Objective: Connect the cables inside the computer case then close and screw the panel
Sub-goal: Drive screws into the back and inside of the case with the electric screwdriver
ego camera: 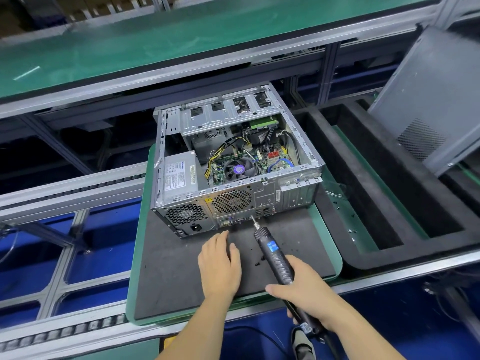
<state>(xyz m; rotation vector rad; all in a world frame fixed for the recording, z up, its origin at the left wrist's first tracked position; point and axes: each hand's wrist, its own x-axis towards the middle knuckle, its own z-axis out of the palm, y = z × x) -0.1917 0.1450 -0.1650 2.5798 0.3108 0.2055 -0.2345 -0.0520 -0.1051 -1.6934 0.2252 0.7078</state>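
right hand (305,289): wrapped around the black electric screwdriver (275,258), fingers curled on the handle, tool angled up and away toward the case

screwdriver bit (253,220): tip is right at the rear panel of the case, down by the port cluster, looks like it's touching

left hand (219,266): flat on the black mat (168,276), fingers straight and relaxed, not holding anything, fingertips just short of the case's back edge

loose screws (259,261): a few small dark ones on the mat between the two hands, right beside the screwdriver

computer case (233,165): lying on its side on the mat just beyond both hands, open side up, rear panel facing the person

inside the case: CPU fan (239,169) in the middle, power supply (179,175) on the left, yellow/black wiring and a blue cable (283,163) on the board

side panel (431,100): off the case, leaning tilted at the far right, well apart from both hands

black foam tray (363,183): just right of the case

counter (135,255): green-edged pallet under the mat, sitting on a roller conveyor line
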